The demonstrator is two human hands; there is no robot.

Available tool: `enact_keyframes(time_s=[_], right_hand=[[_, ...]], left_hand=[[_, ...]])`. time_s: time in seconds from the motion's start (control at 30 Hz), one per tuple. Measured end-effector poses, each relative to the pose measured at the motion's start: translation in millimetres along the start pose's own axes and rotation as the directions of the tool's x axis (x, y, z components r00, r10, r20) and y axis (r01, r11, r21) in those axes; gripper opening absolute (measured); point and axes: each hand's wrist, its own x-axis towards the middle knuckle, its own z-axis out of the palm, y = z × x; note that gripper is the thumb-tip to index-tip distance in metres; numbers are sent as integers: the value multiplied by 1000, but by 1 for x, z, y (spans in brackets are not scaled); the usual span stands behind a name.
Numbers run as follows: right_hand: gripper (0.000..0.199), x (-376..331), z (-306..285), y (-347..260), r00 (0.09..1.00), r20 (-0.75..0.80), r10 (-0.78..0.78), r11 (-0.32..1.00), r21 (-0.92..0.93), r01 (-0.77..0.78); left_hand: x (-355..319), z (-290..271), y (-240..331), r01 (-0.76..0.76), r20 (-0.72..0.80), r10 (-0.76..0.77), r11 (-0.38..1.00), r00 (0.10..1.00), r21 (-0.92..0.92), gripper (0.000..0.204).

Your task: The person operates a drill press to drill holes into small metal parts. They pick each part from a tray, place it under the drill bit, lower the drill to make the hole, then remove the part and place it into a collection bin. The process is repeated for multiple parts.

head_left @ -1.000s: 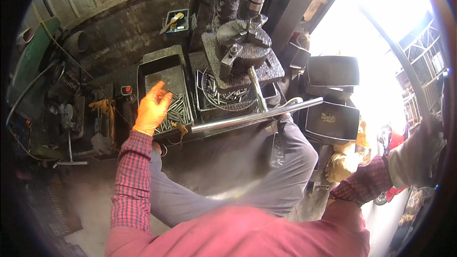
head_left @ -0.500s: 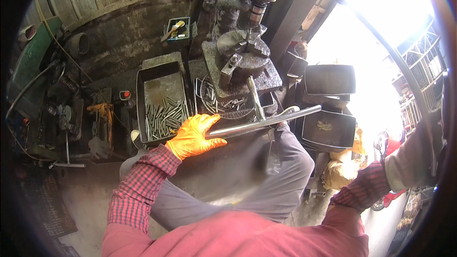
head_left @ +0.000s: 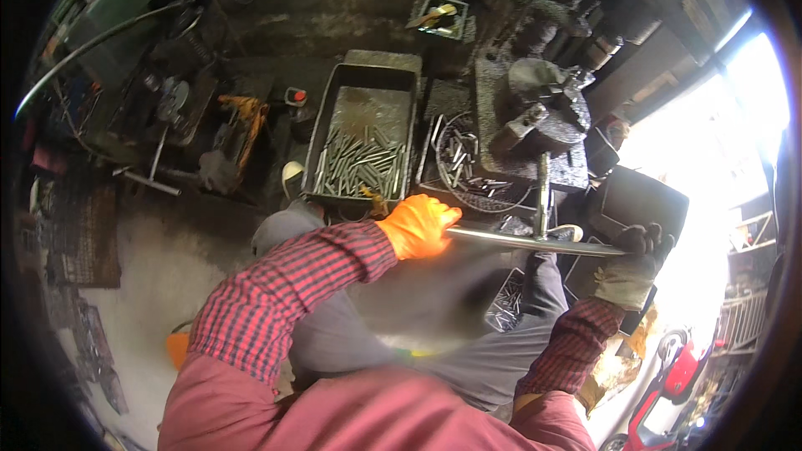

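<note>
Cluttered workshop floor; holding long metal bar (head_left: 535, 240) crosswise before drill press (head_left: 543, 108): left hand (head_left: 418, 225) gripping left end, right hand (head_left: 632, 266) gripping right end.

A grey metal tray (head_left: 401, 83) of short steel rods (head_left: 359, 163) — beside it a wire basket (head_left: 468, 159) of more.

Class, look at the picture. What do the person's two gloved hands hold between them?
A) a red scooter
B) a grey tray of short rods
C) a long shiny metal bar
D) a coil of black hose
C: the left hand in an orange glove and the right hand in a dark glove grip opposite ends of the long metal bar.
</note>
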Motion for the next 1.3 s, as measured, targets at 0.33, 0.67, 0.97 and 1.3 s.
enact_keyframes(time_s=[0.33, 0.67, 0.97, 1.3], right_hand=[[29, -18, 92, 73, 862, 131, -489, 344, -880, 329], [25, -28, 103, 104, 761, 507, -404, -272, -861, 430], [65, -51, 109, 196, 782, 511, 357, -77, -818, 570], [76, -72, -66, 171, 929, -370, -12, -265, -895, -359]], left_hand=[[6, 62, 44, 304, -109, -307, 952, 945, -45, 96], [-62, -58, -110, 725, -377, -781, 614, 499, -312, 26], [-46, 60, -240, 877, 250, -927, 353, 280, 326, 37], [-58, 67, -262, 912, 233, -947, 286, 222, 293, 53]])
